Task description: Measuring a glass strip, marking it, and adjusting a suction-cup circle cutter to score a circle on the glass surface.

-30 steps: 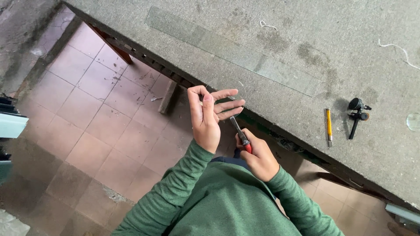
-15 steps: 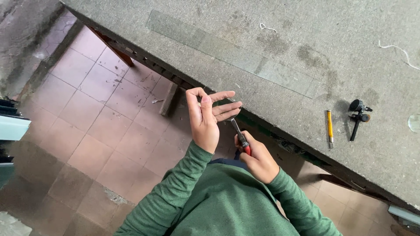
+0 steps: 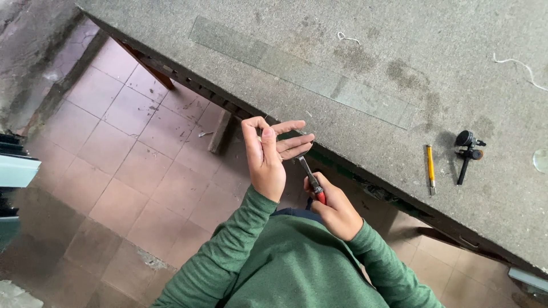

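Right hand [image 3: 334, 208] gripped red-handled pliers [image 3: 311, 181], nose just beside the open left hand [image 3: 268, 157]; a slip could have pinched fingers [image 3: 294, 141].

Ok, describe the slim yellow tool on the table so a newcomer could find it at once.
Start at the grey table and go to its right part, near the front edge. The yellow tool lies beside a black tool; it alone is thin, straight and yellow like a pen.

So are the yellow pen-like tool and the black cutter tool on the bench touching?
Apart. The head view shows the yellow pen-like tool and the black cutter tool lying side by side with bare grey bench between them.
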